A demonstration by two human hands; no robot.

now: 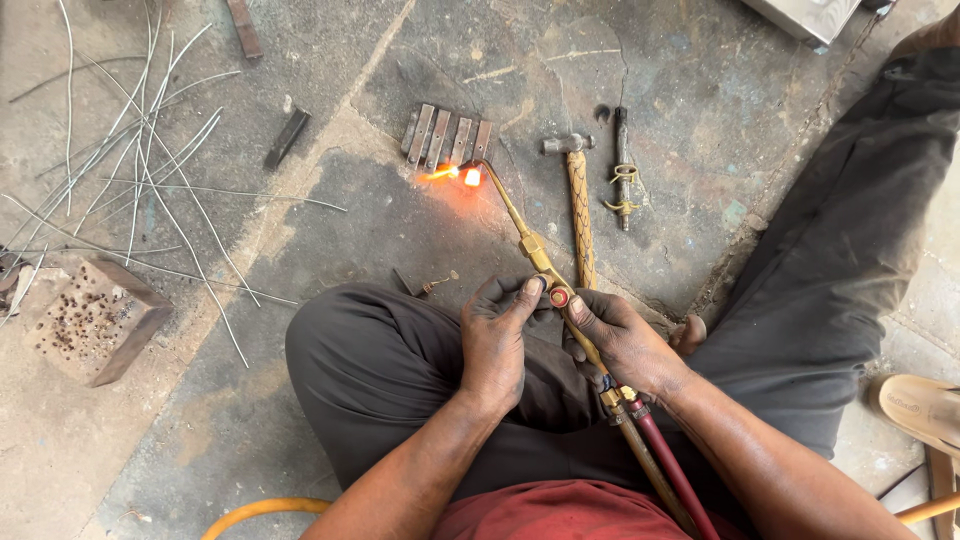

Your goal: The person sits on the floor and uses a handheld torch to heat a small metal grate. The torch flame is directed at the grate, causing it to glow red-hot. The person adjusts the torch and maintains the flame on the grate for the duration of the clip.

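Both hands meet on the brass gas torch (pixel 540 262): the right hand (pixel 620 340) is wrapped around its handle, and the left hand (pixel 495 335) pinches the red valve knob (pixel 559 297) between thumb and fingers. The flame (pixel 455 173) already burns at the tip, toward 11 o'clock, just short of a row of small metal bars (pixel 445 135), none of which looks glowing yet. At 12 to 1 o'clock lie a hammer (pixel 578 195) and a spare torch piece (pixel 622 170). Thin wire rods (pixel 140 160) litter the stained concrete floor (pixel 400 230) at 10 o'clock, beside a perforated block (pixel 95 320).
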